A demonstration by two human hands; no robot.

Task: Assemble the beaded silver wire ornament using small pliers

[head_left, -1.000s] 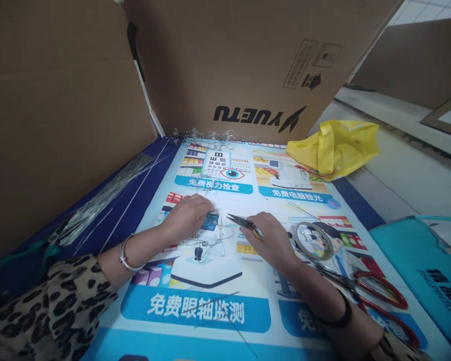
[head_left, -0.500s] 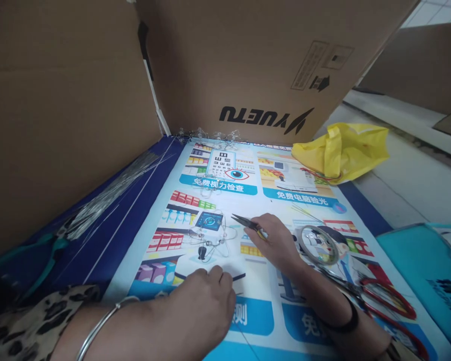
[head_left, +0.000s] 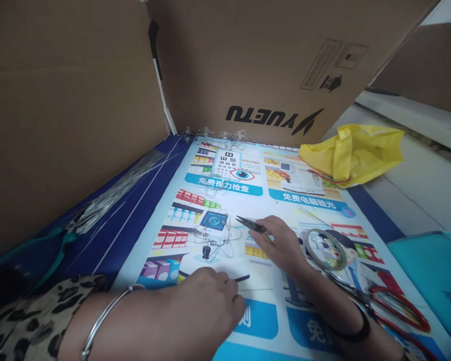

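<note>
1. The left hand is seen low on the poster, below the beaded wire piece; one second ago it was laid against that piece.
2. Its fingers are curled inward, and the back of the hand is turned upward; whether anything is gripped underneath cannot be told.
3. The printed caption and loose wires seen near the poster's bottom a second ago are now largely covered by this hand.
4. By the right hand the pliers are gripped, as before, with their tips pointed left, near the wire piece but apart from it.
5. The wire piece, hidden in part a second ago, is now fully uncovered, flat on the poster between the cardboard and the left hand.
6. The tape roll is placed just beside the right forearm, with the scissors below it.
7. The whole scene has been shifted slightly rightward in view, the yellow bag and wire bundle included.
</note>
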